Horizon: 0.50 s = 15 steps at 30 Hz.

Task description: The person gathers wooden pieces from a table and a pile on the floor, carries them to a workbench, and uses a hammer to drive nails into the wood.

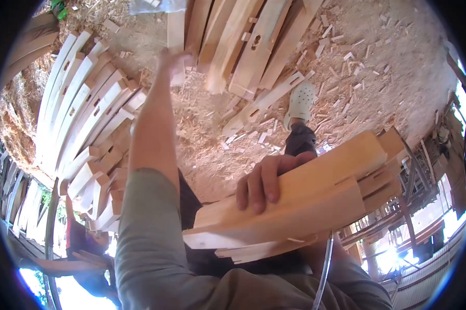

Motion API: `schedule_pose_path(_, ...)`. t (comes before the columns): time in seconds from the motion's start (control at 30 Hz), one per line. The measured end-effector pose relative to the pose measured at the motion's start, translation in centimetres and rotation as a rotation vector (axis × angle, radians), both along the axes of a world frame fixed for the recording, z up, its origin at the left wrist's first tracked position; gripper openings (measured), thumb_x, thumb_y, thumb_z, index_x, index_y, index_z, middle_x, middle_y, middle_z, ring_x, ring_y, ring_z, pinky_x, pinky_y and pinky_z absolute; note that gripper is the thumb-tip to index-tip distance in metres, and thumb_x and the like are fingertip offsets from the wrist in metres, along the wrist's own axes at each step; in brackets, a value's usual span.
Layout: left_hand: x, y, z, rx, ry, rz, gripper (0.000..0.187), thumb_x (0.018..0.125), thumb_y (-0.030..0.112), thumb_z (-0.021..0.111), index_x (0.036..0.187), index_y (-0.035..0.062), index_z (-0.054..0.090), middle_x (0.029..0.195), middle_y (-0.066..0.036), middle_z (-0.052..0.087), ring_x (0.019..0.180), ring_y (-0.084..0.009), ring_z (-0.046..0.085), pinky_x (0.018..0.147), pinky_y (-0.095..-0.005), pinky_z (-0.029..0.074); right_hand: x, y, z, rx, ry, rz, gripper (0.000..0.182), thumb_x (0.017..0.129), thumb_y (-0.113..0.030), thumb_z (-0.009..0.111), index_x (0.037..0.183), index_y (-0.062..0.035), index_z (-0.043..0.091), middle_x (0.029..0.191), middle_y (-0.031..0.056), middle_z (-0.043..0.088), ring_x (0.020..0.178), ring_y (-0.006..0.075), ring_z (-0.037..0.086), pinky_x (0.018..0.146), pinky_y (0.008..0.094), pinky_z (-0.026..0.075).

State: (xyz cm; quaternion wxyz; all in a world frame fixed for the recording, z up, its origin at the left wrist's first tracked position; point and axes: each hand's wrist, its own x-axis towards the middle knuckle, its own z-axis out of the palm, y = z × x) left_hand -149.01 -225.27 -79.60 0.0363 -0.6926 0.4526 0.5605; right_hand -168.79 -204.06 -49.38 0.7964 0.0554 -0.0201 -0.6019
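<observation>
reaching far with the left hand [172, 58], blurred so its grip can't be told; the right hand [266, 182], fingers curled over the stacked boards [315, 199], could let them slide.

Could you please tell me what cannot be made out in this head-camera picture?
- Left hand: motion-blurred, so its grip on the pale board is unclear.
- Right hand: palm and thumb hidden behind the bundle of boards.
- Board stack: cut off by the top edge.
</observation>
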Motion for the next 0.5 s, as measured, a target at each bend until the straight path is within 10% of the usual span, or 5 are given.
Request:
schedule_pose_path(0.1, 1.6, -0.3, 1.9, -0.102, -0.115, -0.071, 0.056, 0.065, 0.021, 0.085, 0.107, -0.0056, 0.061, 0.096, -0.016, 0.070, 0.083, -0.0230, 0.068, 0.070, -0.0348, 0.055, 0.0, 0.0, 0.2, 0.038, -0.004, 0.005, 0.075, 0.098, -0.066, 0.026, 0.099, -0.0007, 0.063, 0.102, 0.0236, 0.066, 0.106, 0.0405, 0.056, 0.099, 0.0493, 0.039)
schedule_pose_path(0.27, 8.7, -1.9, 13.9, 0.982, 0.735, 0.498, 0.030, 0.086, 0.028, 0.064, 0.097, 0.0001, 0.060, 0.083, -0.015, 0.066, 0.059, -0.0169, 0.060, 0.048, -0.0283, 0.053, 0.7, -0.1, 0.6, 0.043, 0.017, 0.008, 0.078, 0.099, -0.062, 0.020, 0.098, 0.0024, 0.065, 0.098, 0.0265, 0.065, 0.105, 0.0421, 0.057, 0.098, 0.0524, 0.040)
schedule_pose_path(0.4, 9.9, 3.3, 24.5, 0.563, -0.043, 0.158, 0.034, 0.080, 0.025, 0.071, 0.101, 0.0006, 0.062, 0.078, -0.010, 0.063, 0.060, -0.0189, 0.063, 0.053, -0.0315, 0.055, 1.2, -0.4, 1.8, 0.032, 0.036, -0.054, 0.068, 0.103, -0.051, 0.020, 0.107, 0.0016, 0.063, 0.102, 0.0243, 0.064, 0.106, 0.0429, 0.057, 0.096, 0.0564, 0.041)
schedule_pose_path(0.5, 14.9, 7.2, 27.2, 0.718, -0.123, 0.292, 0.032, 0.078, 0.025, 0.076, 0.095, 0.0004, 0.066, 0.074, -0.008, 0.064, 0.059, -0.0173, 0.063, 0.053, -0.0309, 0.054, 2.7, 1.0, 2.0, -0.021, 0.013, -0.210, 0.073, 0.101, -0.059, 0.016, 0.097, -0.0029, 0.062, 0.095, 0.0206, 0.064, 0.104, 0.0420, 0.056, 0.095, 0.0540, 0.040)
